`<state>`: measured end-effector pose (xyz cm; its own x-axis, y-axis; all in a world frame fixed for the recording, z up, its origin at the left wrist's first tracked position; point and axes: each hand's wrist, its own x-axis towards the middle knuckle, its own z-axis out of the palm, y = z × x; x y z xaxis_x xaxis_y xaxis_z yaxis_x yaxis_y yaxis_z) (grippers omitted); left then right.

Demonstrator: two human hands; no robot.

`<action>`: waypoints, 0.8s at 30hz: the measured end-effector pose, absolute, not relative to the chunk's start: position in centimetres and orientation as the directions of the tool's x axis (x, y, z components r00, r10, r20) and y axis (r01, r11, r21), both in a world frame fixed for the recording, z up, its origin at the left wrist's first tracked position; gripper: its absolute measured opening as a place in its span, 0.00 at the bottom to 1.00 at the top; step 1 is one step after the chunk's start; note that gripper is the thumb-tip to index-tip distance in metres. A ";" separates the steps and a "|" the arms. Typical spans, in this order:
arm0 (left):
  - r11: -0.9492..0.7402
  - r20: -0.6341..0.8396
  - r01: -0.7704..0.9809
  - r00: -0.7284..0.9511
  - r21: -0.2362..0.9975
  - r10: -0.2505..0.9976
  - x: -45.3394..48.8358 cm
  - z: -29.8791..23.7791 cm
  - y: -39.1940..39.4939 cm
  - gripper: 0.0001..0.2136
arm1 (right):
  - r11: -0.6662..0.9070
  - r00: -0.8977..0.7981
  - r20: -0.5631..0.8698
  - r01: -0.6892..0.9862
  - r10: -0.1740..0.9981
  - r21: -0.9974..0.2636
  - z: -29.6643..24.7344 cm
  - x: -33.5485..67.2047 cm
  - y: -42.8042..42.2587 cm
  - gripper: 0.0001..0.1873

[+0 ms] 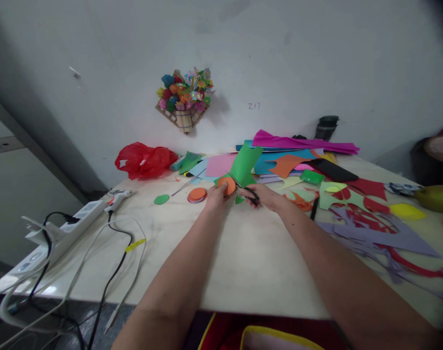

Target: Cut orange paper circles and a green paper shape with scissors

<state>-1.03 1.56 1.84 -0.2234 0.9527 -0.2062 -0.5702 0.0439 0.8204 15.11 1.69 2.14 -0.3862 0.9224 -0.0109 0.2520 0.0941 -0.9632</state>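
Note:
My left hand pinches an orange paper circle against a sheet of green paper that stands up behind it. In my right hand is a pair of black-handled scissors, its blades at the right edge of the orange circle and the green paper. A small green piece hangs or lies just below the blades; I cannot tell which. Left of my hands, a stack of orange circles and a single green circle lie on the table.
Paper scraps in purple, red and green cover the table's right side. Coloured sheets, a red plastic bag and a black phone-like slab lie at the back. A power strip with cables runs along the left. Paper flowers hang on the wall.

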 end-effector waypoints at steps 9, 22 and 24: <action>0.047 -0.202 -0.578 -0.208 0.815 0.957 -1.2 1.8 1.6 0.03 | 0.087 -0.353 -0.017 0.276 0.936 -0.957 2.6 14.8 1.2 0.28; 0.072 -0.204 -0.554 -0.182 0.830 0.962 -1.4 2.3 1.4 0.03 | 0.089 -0.347 -0.034 0.331 0.937 -0.939 3.0 14.8 0.9 0.26; 0.075 -0.193 -0.531 -0.170 0.844 0.966 -1.5 2.2 1.4 0.03 | 0.087 -0.348 -0.038 0.337 0.937 -0.937 3.1 14.8 0.9 0.27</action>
